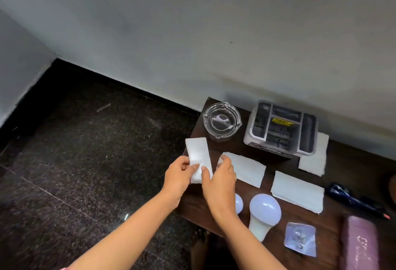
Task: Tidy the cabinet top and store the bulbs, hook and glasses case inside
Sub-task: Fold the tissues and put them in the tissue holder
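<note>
Both hands hold a folded white tissue over the left end of the dark wooden cabinet top. My left hand pinches its near left side and my right hand grips its near right corner. A large white bulb lies on the cabinet top close to my right wrist. A smaller bulb is partly hidden behind that wrist. The clear adhesive hook lies to the right of the bulbs. The pink glasses case sits at the lower right edge.
A glass ashtray and a grey compartment box stand at the back. Two more flat tissues and another under the box lie on top. A dark blue pen-like object is at right. Dark speckled floor lies left.
</note>
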Demonstrator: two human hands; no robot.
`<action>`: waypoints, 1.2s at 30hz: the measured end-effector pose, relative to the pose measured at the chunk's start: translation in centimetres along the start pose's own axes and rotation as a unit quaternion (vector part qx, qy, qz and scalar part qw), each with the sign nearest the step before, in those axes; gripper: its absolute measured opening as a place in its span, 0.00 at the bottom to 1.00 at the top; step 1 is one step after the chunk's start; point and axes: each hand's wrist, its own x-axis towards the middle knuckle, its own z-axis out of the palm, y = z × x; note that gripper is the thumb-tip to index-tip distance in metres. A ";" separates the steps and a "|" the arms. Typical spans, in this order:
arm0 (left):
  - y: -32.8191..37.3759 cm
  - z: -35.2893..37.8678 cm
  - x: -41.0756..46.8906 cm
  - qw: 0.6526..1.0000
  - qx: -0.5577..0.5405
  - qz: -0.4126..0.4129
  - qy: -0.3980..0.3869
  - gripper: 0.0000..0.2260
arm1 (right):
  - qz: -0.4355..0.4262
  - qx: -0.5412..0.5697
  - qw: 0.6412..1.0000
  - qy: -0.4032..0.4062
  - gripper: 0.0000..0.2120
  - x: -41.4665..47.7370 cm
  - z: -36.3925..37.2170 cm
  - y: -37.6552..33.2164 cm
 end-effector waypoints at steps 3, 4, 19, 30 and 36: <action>0.7 -0.1 -0.8 0.973 -0.208 -0.058 -0.079 0.05 | 0.017 0.017 1.000 -0.001 0.19 0.2 -1.2 0.2; 0.8 0.0 -0.9 0.964 -0.238 -0.061 -0.102 0.07 | 0.016 0.036 0.999 0.003 0.16 0.3 -1.7 0.3; 2.2 4.1 -0.6 0.992 0.018 -0.020 -0.125 0.02 | -0.008 -0.002 1.000 -0.003 0.13 4.7 -10.5 4.7; 1.1 5.8 -0.6 0.950 0.295 0.099 -0.038 0.08 | -0.038 -0.108 0.993 0.018 0.13 5.7 -9.8 6.9; 1.1 6.3 -1.1 0.928 0.341 0.151 0.022 0.10 | -0.029 -0.127 0.991 0.005 0.13 6.2 -9.5 6.5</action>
